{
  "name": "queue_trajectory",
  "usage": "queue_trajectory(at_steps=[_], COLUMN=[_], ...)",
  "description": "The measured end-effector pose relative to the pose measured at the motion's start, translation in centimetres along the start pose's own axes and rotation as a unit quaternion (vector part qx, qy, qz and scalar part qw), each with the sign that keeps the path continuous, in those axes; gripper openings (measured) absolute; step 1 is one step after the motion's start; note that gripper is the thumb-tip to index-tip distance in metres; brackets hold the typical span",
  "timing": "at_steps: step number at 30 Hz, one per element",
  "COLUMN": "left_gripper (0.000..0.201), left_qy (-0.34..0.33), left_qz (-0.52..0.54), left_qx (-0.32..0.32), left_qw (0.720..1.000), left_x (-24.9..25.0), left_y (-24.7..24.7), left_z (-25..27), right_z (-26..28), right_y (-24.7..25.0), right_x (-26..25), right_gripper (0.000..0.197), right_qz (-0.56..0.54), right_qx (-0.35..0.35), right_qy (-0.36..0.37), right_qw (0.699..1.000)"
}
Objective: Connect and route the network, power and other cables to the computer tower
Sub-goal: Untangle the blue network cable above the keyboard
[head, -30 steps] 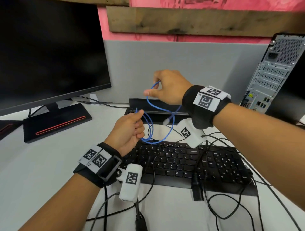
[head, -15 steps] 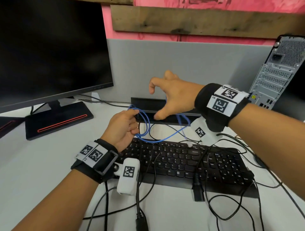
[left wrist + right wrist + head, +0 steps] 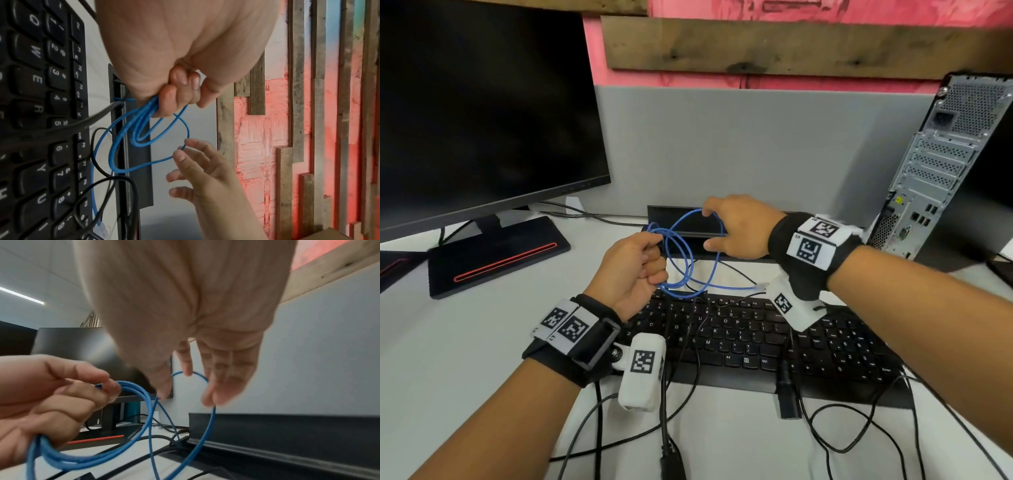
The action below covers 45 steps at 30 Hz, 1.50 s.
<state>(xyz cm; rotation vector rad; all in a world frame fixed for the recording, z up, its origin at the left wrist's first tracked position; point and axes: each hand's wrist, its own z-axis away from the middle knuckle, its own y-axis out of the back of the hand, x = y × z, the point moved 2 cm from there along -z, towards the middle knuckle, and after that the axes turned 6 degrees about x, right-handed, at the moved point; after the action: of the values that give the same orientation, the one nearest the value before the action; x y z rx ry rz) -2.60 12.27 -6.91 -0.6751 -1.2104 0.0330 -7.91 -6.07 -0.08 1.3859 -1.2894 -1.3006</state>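
Note:
A coiled blue network cable [image 3: 678,289] hangs over the back of the keyboard, and my left hand [image 3: 633,267] grips the bundle in a fist. Its clear plug [image 3: 762,286] lies by the keyboard's top edge. My right hand [image 3: 736,226] reaches into the coil with loosely extended fingers; its index finger hooks the top loop and the thumb stays apart. The left wrist view shows the left hand's fingers [image 3: 174,99] wrapped round the cable [image 3: 112,151]. In the right wrist view a loop [image 3: 212,418] runs behind the straight fingers [image 3: 226,378]. The computer tower [image 3: 941,164] stands at the right, rear panel facing me.
A black keyboard [image 3: 756,339] lies under the hands with thin black cables across it. A black power plug [image 3: 787,394] rests at its front edge. A black cable trough [image 3: 700,236] runs along the grey partition. A monitor [image 3: 482,102] stands at the left.
My right hand let go of the raised loop, spread open, dropped lower, and now touches the top loop again. My left hand kept hold of the coil.

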Motion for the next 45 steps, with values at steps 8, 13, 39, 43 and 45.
queue_trajectory(at_steps=[8, 13, 39, 43, 45], left_gripper=[0.021, 0.020, 0.051, 0.054, 0.043], left_qy=[-0.001, -0.006, 0.067, 0.107, 0.112], left_qz=[0.031, 0.043, 0.094, 0.148, 0.144], left_qx=[0.048, 0.084, -0.061, -0.033, -0.022], left_qw=[0.998, 0.995, 0.992, 0.983, 0.983], left_x=[0.4, 0.7, 0.2, 0.2, 0.3], left_y=[1.3, 1.6, -1.2, -0.5, -0.8], left_z=[-0.7, -1.0, 0.2, -0.4, -0.3], right_z=[-1.3, -0.6, 3.7, 4.2, 4.4], right_y=[1.1, 2.3, 1.0, -0.5, -1.2], right_x=[1.9, 5.6, -5.2, -5.2, -5.1], right_gripper=[0.013, 0.016, 0.013, 0.012, 0.014], right_qz=[-0.182, -0.287, -0.298, -0.179, -0.139], right_qx=[0.178, 0.272, -0.066, -0.103, -0.110], right_qy=[-0.112, -0.197, 0.108, 0.126, 0.130], right_qw=[0.961, 0.897, 0.946, 0.970, 0.976])
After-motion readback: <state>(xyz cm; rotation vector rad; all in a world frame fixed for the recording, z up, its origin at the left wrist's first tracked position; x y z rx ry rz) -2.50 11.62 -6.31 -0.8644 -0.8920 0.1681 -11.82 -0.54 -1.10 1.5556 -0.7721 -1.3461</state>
